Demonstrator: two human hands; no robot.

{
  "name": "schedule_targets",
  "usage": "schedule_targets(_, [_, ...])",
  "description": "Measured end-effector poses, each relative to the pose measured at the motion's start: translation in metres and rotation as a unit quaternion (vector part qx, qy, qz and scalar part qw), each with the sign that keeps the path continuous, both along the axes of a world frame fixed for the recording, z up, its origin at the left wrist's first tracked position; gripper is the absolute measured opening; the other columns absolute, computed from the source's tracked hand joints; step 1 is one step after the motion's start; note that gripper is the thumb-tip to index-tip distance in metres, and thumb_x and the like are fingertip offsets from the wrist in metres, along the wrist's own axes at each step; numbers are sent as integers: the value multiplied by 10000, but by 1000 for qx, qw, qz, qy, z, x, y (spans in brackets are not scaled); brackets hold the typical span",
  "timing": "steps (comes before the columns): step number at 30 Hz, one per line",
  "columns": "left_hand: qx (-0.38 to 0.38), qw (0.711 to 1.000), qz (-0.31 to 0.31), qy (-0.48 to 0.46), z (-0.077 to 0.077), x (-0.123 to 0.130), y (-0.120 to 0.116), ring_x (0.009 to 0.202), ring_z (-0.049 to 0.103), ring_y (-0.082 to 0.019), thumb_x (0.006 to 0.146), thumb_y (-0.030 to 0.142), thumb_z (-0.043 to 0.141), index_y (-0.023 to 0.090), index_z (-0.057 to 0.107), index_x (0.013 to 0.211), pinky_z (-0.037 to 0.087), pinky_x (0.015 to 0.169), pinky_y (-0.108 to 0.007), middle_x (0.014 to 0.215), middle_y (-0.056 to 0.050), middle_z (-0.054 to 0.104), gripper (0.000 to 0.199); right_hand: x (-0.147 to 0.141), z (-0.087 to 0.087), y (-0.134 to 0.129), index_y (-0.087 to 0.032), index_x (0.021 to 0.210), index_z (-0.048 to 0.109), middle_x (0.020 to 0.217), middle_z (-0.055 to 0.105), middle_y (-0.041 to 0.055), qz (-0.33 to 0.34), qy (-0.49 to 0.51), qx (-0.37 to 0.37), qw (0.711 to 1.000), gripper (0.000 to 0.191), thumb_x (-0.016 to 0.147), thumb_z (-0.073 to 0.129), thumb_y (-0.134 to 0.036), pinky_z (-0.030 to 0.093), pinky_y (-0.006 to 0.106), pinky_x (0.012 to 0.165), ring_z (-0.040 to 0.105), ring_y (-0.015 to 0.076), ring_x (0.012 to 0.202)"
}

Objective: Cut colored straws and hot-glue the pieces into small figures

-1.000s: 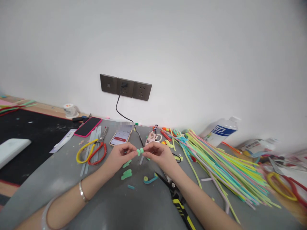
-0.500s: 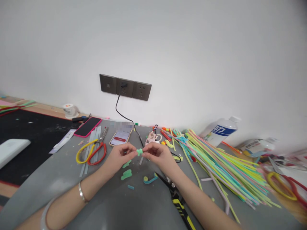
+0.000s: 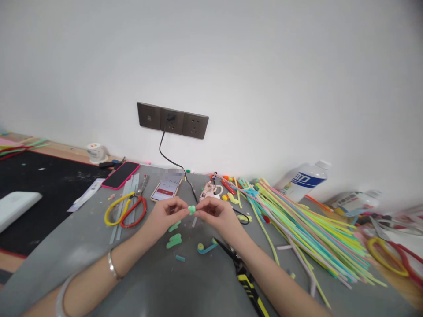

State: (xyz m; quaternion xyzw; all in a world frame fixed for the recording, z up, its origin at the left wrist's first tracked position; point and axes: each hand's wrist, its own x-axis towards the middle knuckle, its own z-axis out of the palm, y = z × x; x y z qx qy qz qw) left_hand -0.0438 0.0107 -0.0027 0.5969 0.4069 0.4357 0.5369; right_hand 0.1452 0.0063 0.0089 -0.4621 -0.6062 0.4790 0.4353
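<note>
A small mint-green fuzzy piece [image 3: 191, 210] is pinched between my left hand [image 3: 168, 215] and my right hand [image 3: 218, 214], above the grey table. Both hands have thumb and forefinger closed on it, one from each side. Below my left hand lie two flat green pieces, the larger one [image 3: 174, 240] nearer me. A blue strip with curled yellow-green ends [image 3: 207, 247] rests right of them, and a short blue bit [image 3: 180, 258] lies closer to me. Black and yellow scissors [image 3: 246, 286] are partly under my right forearm.
Pliers with red and yellow handles [image 3: 127, 211] and pale sticks lie left. Behind my hands are a lit phone [image 3: 167, 189] and a black cable [image 3: 172, 161]. Many pastel pipe cleaners [image 3: 304, 229] spread rightward, with white bottles [image 3: 302, 180] behind. A pink-edged phone [image 3: 121, 175] lies back left.
</note>
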Motion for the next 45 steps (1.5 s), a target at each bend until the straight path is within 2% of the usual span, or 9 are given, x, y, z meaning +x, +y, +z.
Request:
schedule_targets(20, [4,1000,-2,1,-1,-1,0,563,353,-93,742,471,739,148,635,690,272,518,-209,592,58,403,343,-1,2,-1,-187,681,698,621,633,-3,0,-11,7,1000,279,671,801,-446,333,259,535,481,124,553])
schedule_targets(35, [26,1000,7,6,-3,-1,0,573,353,-104,755,441,731,160,650,690,276,527,-223,598,54,402,299,-2,2,-3,-194,666,710,605,642,-2,-10,-12,23,1000,303,678,806,-480,364,259,519,492,123,536])
schedule_targets(45, [53,998,23,27,-7,-3,-1,598,384,-111,780,367,716,161,676,727,302,554,-229,625,48,429,217,-1,6,-6,-204,690,730,625,643,-5,-21,-43,52,998,115,723,750,-312,342,263,549,470,129,569])
